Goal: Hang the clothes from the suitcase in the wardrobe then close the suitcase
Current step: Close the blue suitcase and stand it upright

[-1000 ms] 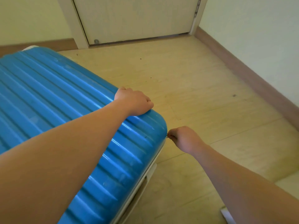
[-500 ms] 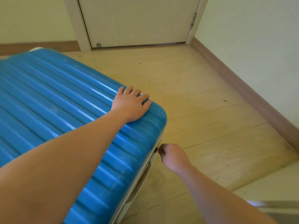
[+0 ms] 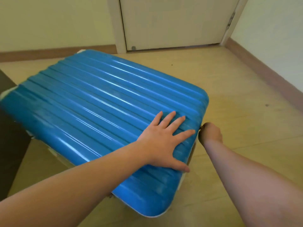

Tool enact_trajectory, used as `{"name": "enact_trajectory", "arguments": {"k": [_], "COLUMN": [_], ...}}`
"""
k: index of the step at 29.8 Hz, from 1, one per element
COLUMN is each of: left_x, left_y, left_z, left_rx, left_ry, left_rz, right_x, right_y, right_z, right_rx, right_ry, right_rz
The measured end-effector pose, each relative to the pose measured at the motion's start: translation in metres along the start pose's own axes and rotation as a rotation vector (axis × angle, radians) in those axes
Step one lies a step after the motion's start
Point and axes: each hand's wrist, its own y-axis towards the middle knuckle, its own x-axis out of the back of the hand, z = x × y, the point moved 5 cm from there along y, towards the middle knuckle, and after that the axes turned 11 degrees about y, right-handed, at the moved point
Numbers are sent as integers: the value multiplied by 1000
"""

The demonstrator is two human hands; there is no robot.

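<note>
A blue ribbed hard-shell suitcase [image 3: 98,102] lies flat on the floor with its lid down. My left hand [image 3: 165,140] rests palm-down on the lid near its right edge, fingers spread. My right hand [image 3: 210,132] is at the suitcase's right side, fingers pinched on the small zipper pull [image 3: 201,127] along the seam. No clothes or wardrobe are in view.
A pale door [image 3: 177,22] stands shut at the back. A wall with a brown skirting board [image 3: 268,76] runs along the right. A dark piece of furniture [image 3: 9,136] sits at the left edge, against the suitcase. The wooden floor [image 3: 246,112] extends to the right.
My left hand went from curled at the lid's corner to flat with fingers spread. My right hand kept its pinch and travelled along the right side seam. The view pulled back, showing the whole lid.
</note>
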Motion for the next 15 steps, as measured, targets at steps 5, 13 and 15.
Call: {"name": "enact_trajectory", "arguments": {"k": [5, 13, 15], "left_x": [-4, 1, 3], "left_y": [3, 23, 29], "left_z": [0, 4, 8], "left_rx": [5, 16, 41], "left_ry": [9, -13, -21], "left_rz": [-28, -26, -29], "right_x": [4, -7, -8], "right_y": [-8, -59, -60], "right_z": [0, -11, -9], "right_rx": [55, 269, 290], "right_ry": [-81, -214, -227], "right_rz": [14, 60, 70]}}
